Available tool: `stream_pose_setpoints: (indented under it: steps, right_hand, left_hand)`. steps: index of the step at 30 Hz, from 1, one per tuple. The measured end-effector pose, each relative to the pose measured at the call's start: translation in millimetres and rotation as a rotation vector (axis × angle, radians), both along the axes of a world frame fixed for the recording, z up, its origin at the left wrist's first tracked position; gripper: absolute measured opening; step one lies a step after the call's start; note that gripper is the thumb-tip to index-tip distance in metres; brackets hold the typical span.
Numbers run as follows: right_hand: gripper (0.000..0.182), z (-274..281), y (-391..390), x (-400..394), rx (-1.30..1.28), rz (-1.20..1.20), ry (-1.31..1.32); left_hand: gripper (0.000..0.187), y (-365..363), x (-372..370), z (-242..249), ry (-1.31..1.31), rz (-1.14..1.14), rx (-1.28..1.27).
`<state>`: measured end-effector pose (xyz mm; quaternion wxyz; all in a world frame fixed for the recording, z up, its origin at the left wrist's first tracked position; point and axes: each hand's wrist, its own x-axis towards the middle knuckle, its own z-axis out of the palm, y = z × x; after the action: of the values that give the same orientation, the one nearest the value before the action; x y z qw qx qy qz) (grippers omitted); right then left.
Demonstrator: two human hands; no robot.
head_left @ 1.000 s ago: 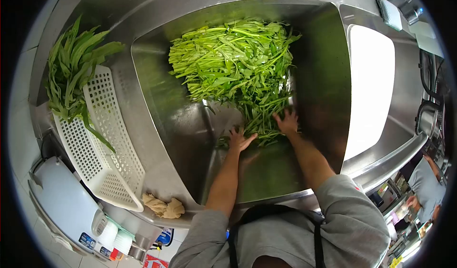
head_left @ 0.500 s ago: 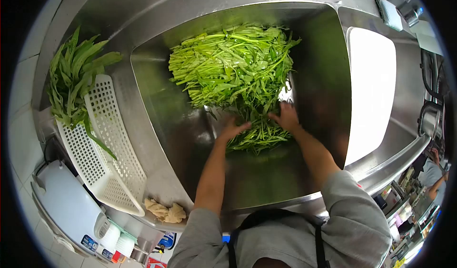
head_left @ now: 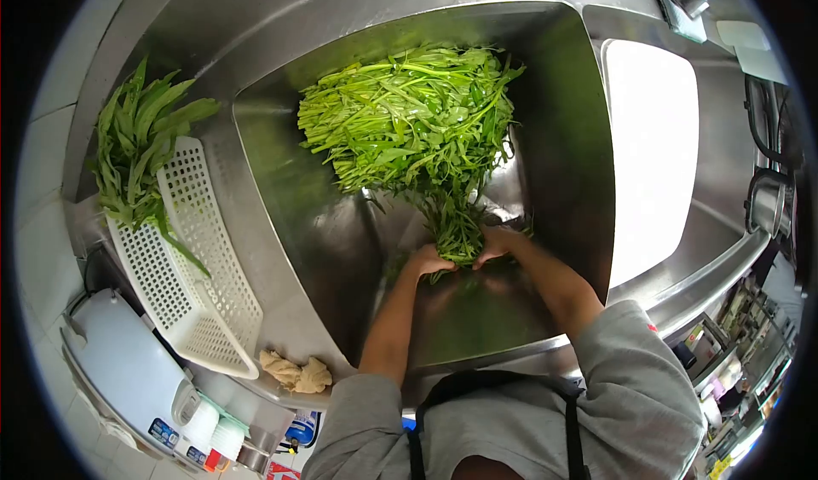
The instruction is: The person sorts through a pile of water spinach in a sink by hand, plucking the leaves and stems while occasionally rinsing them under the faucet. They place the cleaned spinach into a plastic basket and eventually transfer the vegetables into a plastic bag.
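A large heap of leafy green vegetables (head_left: pixel 409 118) lies in the upper part of a deep metal sink (head_left: pixel 477 331). Below it, a smaller bunch of greens (head_left: pixel 458 228) reaches toward me, its upper end touching the heap. My left hand (head_left: pixel 432 261) wraps round the near left side of this bunch. On its right side my right hand (head_left: pixel 497 245) closes round the same greens, the two hands a short way apart. Both sets of fingertips are partly hidden among the leaves.
Left of the sink, a white perforated basket (head_left: pixel 226 258) leans with more leafy greens (head_left: pixel 136 147) over its top. A crumpled cloth (head_left: pixel 296 373) lies at the sink's near left corner. A white board (head_left: pixel 654 156) stands to the right, with a metal pot (head_left: pixel 769 200) beyond.
Both hands have come nearer to me and closer together. They have closed on the smaller bunch, which was spread loosely and is now gathered narrow.
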<state>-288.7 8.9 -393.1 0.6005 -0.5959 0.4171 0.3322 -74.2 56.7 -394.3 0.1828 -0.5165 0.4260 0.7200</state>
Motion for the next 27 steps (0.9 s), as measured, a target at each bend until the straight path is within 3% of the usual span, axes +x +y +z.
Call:
stream_pose_setpoints:
  steps: [2,5,8,9,12,14,16,21,24,25,26,27]
  right_hand:
    - [0.111,-36,28,-3,-0.060,-0.104,-0.133]
    - [0.102,13,0,13,0.276,-0.023,-0.085]
    - [0.092,101,-20,23,0.108,-0.203,0.005]
    - [0.091,143,-35,25,0.133,-0.229,-0.104]
    - [0.080,150,-27,27,-0.157,-0.404,-0.058]
    - [0.080,210,-37,29,-0.261,-0.392,-0.051]
    - [0.075,243,-37,27,-0.363,-0.383,-0.043]
    - [0.069,316,-8,3,-0.740,-0.506,-0.053]
    - [0.064,348,7,-35,-0.877,-0.666,-0.082]
    - [0.063,360,14,-53,-0.938,-0.733,-0.120]
    - [0.062,374,22,-72,-1.003,-0.788,-0.166]
    - [0.061,387,29,-92,-1.003,-0.818,-0.119]
  left_hand:
    - [0.060,-4,9,28,-0.036,0.105,0.049]
    - [0.063,-23,16,82,-0.063,0.261,0.115]
    - [0.068,-31,22,111,-0.182,0.284,0.135]
    - [0.070,-38,21,126,-0.234,0.272,0.130]
    - [0.065,-42,20,176,-0.234,0.486,0.077]
    - [0.042,-33,27,147,0.121,0.701,0.003]
    - [0.028,-36,13,187,0.151,0.797,-0.029]
    - [0.027,-39,-17,253,0.125,0.784,-0.414]
    - [0.045,-57,-43,268,0.304,0.683,-0.494]
    - [0.043,-60,-65,287,0.385,0.676,-0.562]
    - [0.022,-57,-97,314,0.441,0.722,-0.703]
    - [0.027,-56,-122,343,0.435,0.609,-0.706]
